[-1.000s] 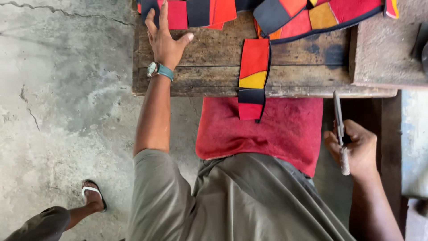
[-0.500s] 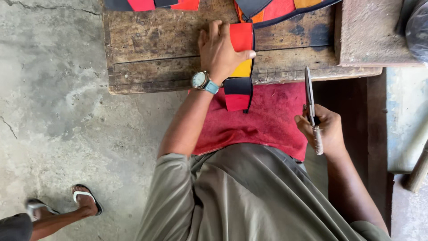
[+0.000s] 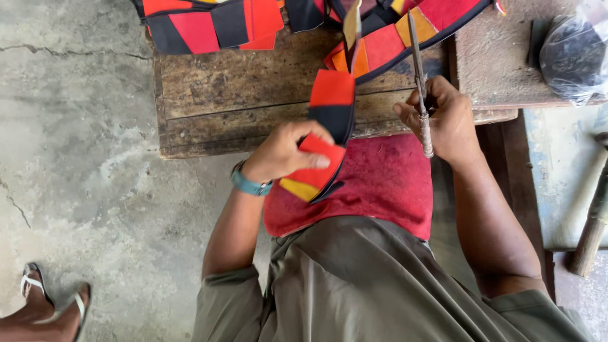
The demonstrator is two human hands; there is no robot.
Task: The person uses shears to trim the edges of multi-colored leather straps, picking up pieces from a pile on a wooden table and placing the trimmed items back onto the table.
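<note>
My left hand [image 3: 285,149] grips the end of a patchwork strap [image 3: 323,136] made of red, black and yellow patches, lifted off the front edge of a worn wooden bench [image 3: 234,95]. A teal watch sits on that wrist. My right hand [image 3: 446,117] holds a thin metal awl-like tool [image 3: 419,76] with its point up, just right of the strap. The strap runs up to a larger patchwork piece [image 3: 405,35] lying on the bench. A red cloth [image 3: 386,183] covers my lap below both hands.
Another patchwork piece [image 3: 209,22] lies at the bench's far left. A dark bundle in clear plastic [image 3: 573,54] rests on a block at right. A hammer handle [image 3: 592,228] leans at the right edge. Someone's sandalled foot [image 3: 47,307] stands on the concrete floor, lower left.
My left hand has lifted the strap's end off the bench edge and curled it toward me. My right hand has raised the tool from beside my lap up to the bench.
</note>
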